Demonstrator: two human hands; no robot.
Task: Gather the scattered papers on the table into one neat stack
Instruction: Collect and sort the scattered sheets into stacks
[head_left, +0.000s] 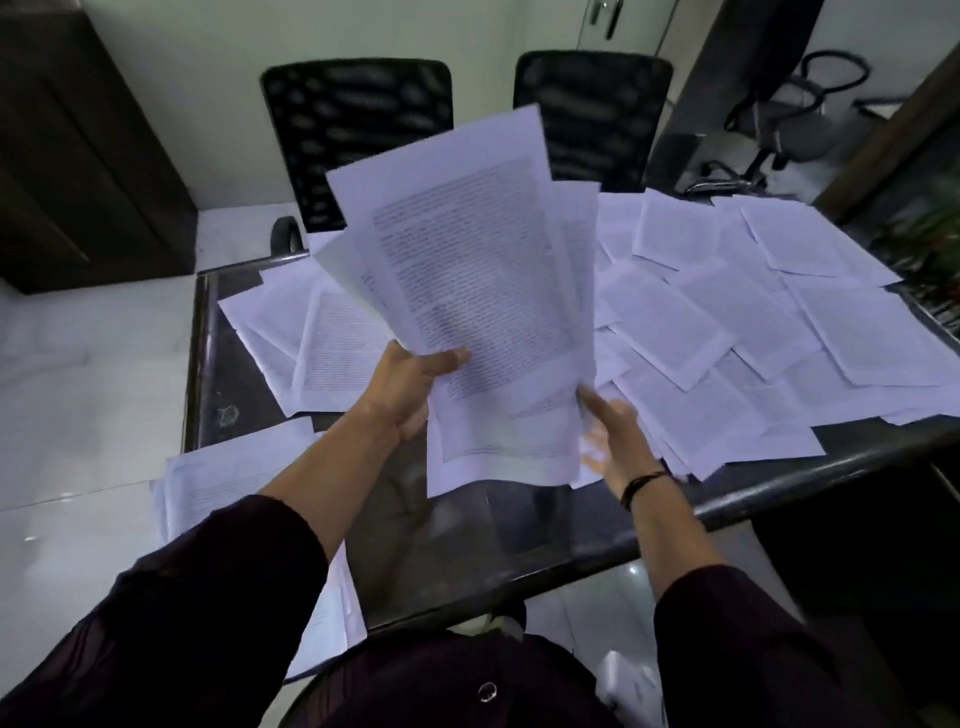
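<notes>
My left hand (415, 384) grips a fanned bundle of printed sheets (467, 270) by its lower left edge, thumb across the front, and holds it tilted up above the glass table (415, 545). At the bundle's lower right corner, my right hand (615, 441) has straight fingers touching the sheets. Many loose printed papers (753, 322) lie scattered and overlapping over the right and far part of the table. More sheets (322, 343) lie at the left behind the bundle, and a few (223, 478) hang over the near left corner.
Two black mesh chairs (358, 135) (592, 109) stand at the table's far side. A dark cabinet (78, 156) is at the left, an office chair base (753, 161) at the far right, and a plant (930, 249) by the right edge. White floor tiles surround the table.
</notes>
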